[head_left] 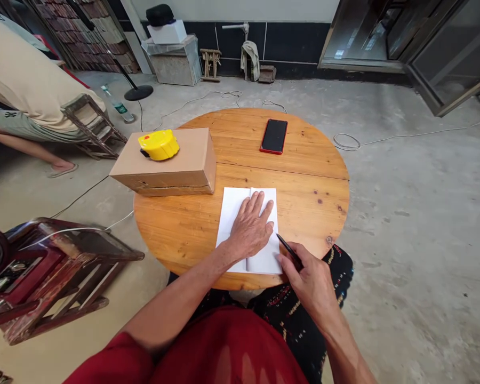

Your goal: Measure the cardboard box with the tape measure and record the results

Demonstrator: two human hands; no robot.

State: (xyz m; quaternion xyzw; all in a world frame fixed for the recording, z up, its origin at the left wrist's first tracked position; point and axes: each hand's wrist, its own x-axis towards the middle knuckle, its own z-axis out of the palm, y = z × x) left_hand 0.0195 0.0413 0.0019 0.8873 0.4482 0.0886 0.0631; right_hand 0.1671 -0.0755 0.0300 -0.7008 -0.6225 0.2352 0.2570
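Note:
An open notebook (232,205) with blank white pages lies near the front edge of the round wooden table (176,229). My left hand (251,226) rests flat across its pages, fingers spread. At the notebook's lower right edge, my right hand (308,269) is closed around a black pen (290,248), whose tip points up and to the left beside the right page. To the left stands a closed cardboard box (184,157) with a yellow tape measure (159,145) on top. A phone with a red rim (274,136) lies face up toward the table's back.
A seated person (28,80) is at the far left on a small wooden chair (92,125). A plastic bottle (119,105) and a black stand base (138,93) are on the floor. Cables (346,141) run across the floor. Another wooden chair (72,272) holds a red device.

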